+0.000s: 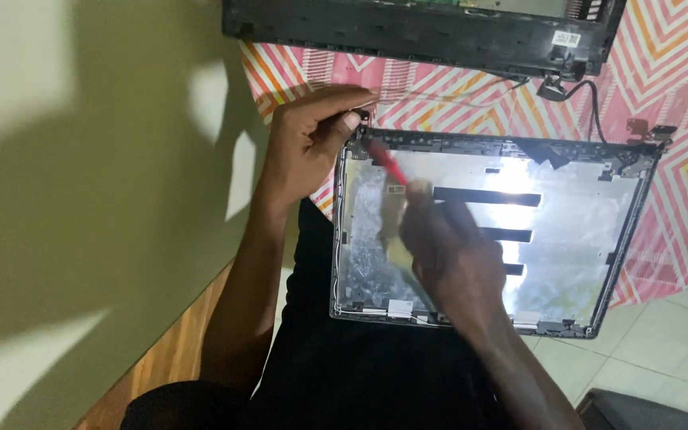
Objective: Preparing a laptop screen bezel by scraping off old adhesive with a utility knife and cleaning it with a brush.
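A laptop screen back cover (583,231) with a shiny silver inside and black tape strips lies on my lap. My left hand (308,139) pinches its upper left corner near the hinge. My right hand (447,247), blurred by motion, holds a red-handled screwdriver (386,162) whose tip points at that same corner. A thin cable (591,111) runs from the cover's top edge toward the black laptop base (408,32) lying farther away.
A pink, orange and white zigzag-patterned cloth (678,95) lies under the laptop parts. A pale green wall (81,199) fills the left side. White floor tiles (654,350) show at lower right, with a dark object (639,410) at the bottom corner.
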